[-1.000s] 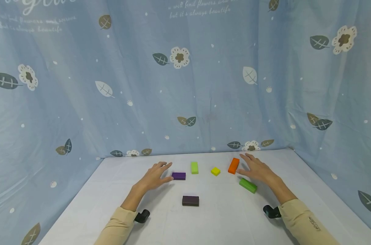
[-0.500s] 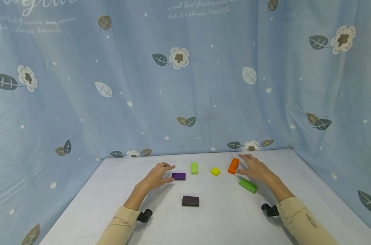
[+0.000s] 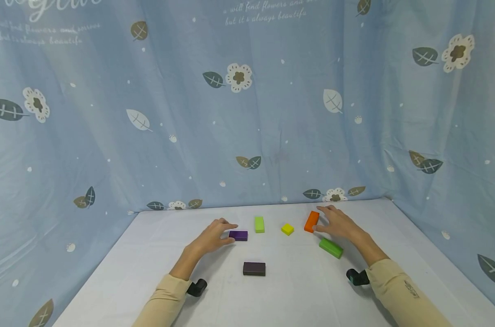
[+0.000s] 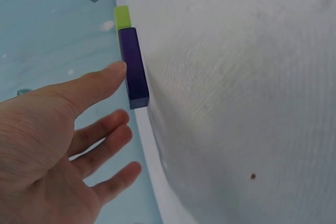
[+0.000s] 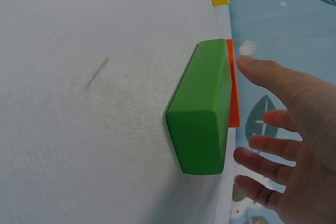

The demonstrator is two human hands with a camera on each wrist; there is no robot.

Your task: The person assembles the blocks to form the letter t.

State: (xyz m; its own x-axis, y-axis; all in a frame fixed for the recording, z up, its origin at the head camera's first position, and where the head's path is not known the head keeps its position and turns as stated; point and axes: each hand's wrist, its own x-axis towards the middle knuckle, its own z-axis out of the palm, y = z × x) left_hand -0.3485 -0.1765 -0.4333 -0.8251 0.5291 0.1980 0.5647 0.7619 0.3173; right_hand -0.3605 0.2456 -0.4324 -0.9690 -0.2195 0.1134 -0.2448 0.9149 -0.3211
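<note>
My left hand (image 3: 212, 236) hovers at the left end of a purple block (image 3: 238, 235), thumb and fingers spread apart around that end. In the left wrist view the thumb tip overlaps the purple block (image 4: 134, 69), and nothing is held. My right hand (image 3: 338, 222) is beside the orange block (image 3: 311, 221), its thumb at the block's near end and its fingers by the far end. A green block (image 3: 331, 248) lies just below that hand; in the right wrist view the green block (image 5: 202, 98) partly covers the orange block (image 5: 234, 90). The right fingers are relaxed and hold nothing.
A lime green block (image 3: 259, 224) and a small yellow block (image 3: 287, 229) lie between the hands. Nearer me is a dark brown block (image 3: 254, 269). The white table (image 3: 296, 290) ends at a blue patterned curtain (image 3: 272, 127) behind and at both sides.
My left hand has moved to the right, over the purple block's left end, with thumb and fingers closer together. My right hand has shifted slightly left toward the orange block. The blocks have stayed put.
</note>
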